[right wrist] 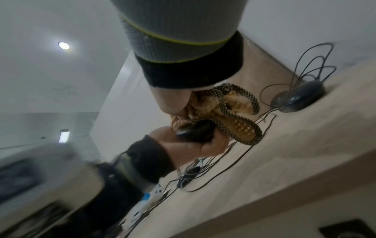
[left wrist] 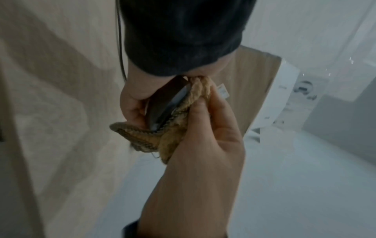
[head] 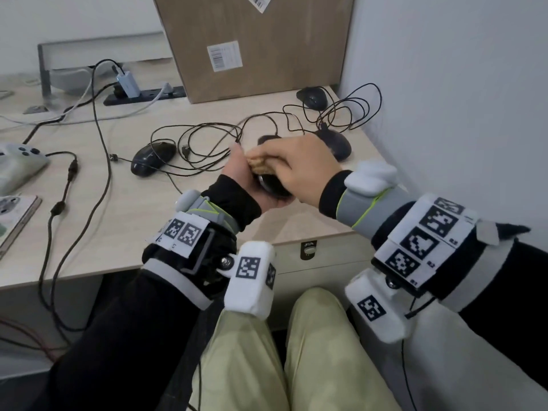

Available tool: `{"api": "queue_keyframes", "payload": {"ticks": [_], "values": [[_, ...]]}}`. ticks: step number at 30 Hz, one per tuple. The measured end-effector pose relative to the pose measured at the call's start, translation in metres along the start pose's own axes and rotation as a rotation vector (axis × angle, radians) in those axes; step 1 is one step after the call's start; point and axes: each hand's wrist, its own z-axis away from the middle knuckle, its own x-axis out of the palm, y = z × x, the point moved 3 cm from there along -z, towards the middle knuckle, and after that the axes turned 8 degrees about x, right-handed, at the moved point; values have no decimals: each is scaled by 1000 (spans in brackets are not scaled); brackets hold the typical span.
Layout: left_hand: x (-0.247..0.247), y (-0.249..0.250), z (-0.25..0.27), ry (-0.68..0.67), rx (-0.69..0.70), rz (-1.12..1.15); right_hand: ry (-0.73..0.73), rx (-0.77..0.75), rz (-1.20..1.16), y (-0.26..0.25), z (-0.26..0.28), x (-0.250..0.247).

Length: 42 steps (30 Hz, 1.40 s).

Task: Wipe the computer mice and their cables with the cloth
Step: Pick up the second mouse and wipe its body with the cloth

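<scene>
Both hands meet above the desk [head: 207, 120] edge: the left hand [head: 246, 179] cups a black mouse [head: 274, 185], fingers curled under it, while the right hand [head: 299, 170] pinches the tan cloth [head: 259, 164] against its top, mid-wipe; next probably its cable.

Box [head: 255, 46] behind mice [head: 154, 158] and cables [head: 207, 143] on desk [head: 124, 203].
</scene>
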Motion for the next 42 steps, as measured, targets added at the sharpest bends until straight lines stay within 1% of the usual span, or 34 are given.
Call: {"api": "queue_keyframes", "payload": {"ticks": [2, 4, 6, 7, 9, 11, 14, 17, 19, 20, 24, 27, 29, 31, 32, 36, 39, 42], "values": [[-3, 10, -2, 34, 61, 80, 5, -63, -38, -7, 7, 3], [-6, 20, -6, 54, 99, 63, 39, -181, -28, -10, 16, 3], [-6, 26, -7, 29, 109, 59, 115, -283, 57, -10, 26, 4], [-5, 28, -6, 13, 110, 68, 160, -298, 79, -8, 28, 4], [-3, 24, -5, -33, 90, 38, 223, -254, 62, -6, 25, -3], [-2, 14, -4, -62, 57, -28, 243, -128, 41, 0, 12, -12], [-6, 1, -3, -79, -5, -50, 175, 82, 43, 18, -10, -20], [0, -4, -2, -115, 12, 30, 124, 164, 69, 28, -15, -17], [6, -1, 0, -124, 46, 105, 100, 173, 48, 29, -9, -12], [8, 1, 0, -108, 67, 120, 104, 162, 6, 28, -4, -10], [2, 13, -2, -16, 129, 73, 138, 87, -186, 19, 20, -10], [-3, 18, -3, 1, 133, 43, 143, 46, -257, 14, 29, -11], [-5, 21, -4, 24, 151, 0, 161, -30, -252, 5, 34, -11], [-4, 20, -3, 9, 155, -87, 179, -95, -166, -3, 35, -8], [-2, 19, -1, -14, 151, -129, 192, -98, -123, -5, 33, -7], [3, 7, 2, -115, 85, -207, 245, -19, -65, -2, 18, -14], [0, 1, -1, -111, 69, -213, 192, 38, -5, 1, 16, -17], [-2, 0, 2, -127, 59, -268, 197, 188, -34, 19, 9, -24]]}}
